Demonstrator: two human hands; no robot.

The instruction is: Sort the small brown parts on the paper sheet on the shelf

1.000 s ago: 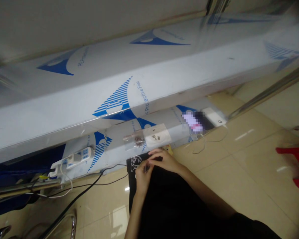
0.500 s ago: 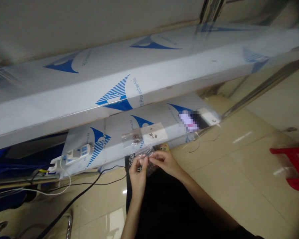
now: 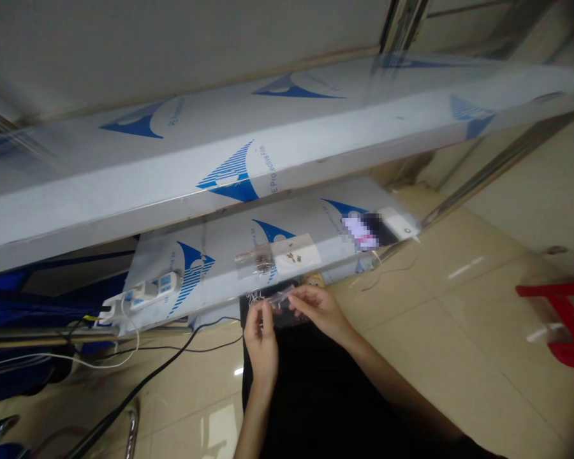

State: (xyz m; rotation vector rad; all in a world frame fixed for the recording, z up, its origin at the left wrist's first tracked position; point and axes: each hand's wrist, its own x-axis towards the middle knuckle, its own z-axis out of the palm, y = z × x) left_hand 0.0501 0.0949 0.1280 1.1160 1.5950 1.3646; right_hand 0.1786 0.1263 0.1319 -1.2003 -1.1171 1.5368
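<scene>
A clear plastic bag stretches between my two hands, just above my lap. My left hand pinches its left side between thumb and fingers. On the other side, my right hand is closed on the right edge. What the bag contains is too blurred to make out. Just beyond my hands, on the lower shelf, lies a white sheet with several small dark pieces on it. Beside the sheet is another clear bag with small brownish items inside.
The lower shelf carries a white power strip at left and a phone beside a white device at right. Above it runs a film-covered upper shelf. Cables hang at left; a red stool stands at right.
My hands have moved apart, with the left shifting slightly left, and the bag is now drawn out between them. The camera view has shifted a little.
</scene>
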